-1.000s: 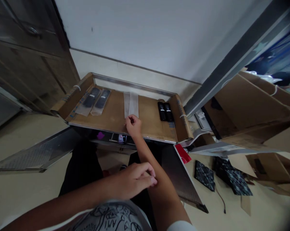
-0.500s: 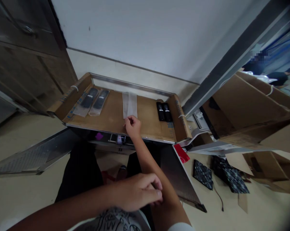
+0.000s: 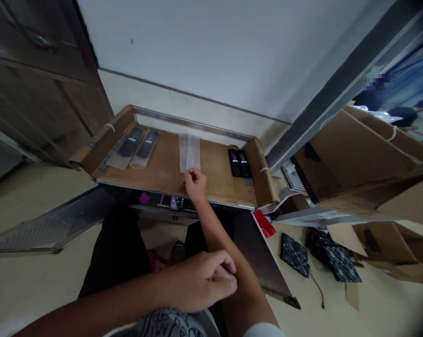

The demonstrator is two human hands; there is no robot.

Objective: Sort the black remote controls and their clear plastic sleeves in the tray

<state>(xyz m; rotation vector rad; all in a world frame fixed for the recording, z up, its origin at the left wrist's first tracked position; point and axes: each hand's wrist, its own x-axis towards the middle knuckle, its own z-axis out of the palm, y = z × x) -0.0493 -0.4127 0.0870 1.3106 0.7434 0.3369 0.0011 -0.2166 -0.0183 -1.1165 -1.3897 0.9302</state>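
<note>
My right hand reaches out to the cardboard-lined tray and pinches the near end of a clear plastic sleeve lying flat in the tray's middle. My left hand rests curled on my right forearm, close to my body, with nothing seen in it. Two bagged black remotes lie at the tray's left end. Two bare black remotes lie side by side at its right end.
The tray sits on a metal machine with a small lit display on its front. A wooden cabinet stands at left. Open cardboard boxes and dark patterned packets lie on the floor at right. A red card lies by the machine.
My left hand has shifted slightly right along my forearm. My right hand stays on the sleeve's end with almost no movement.
</note>
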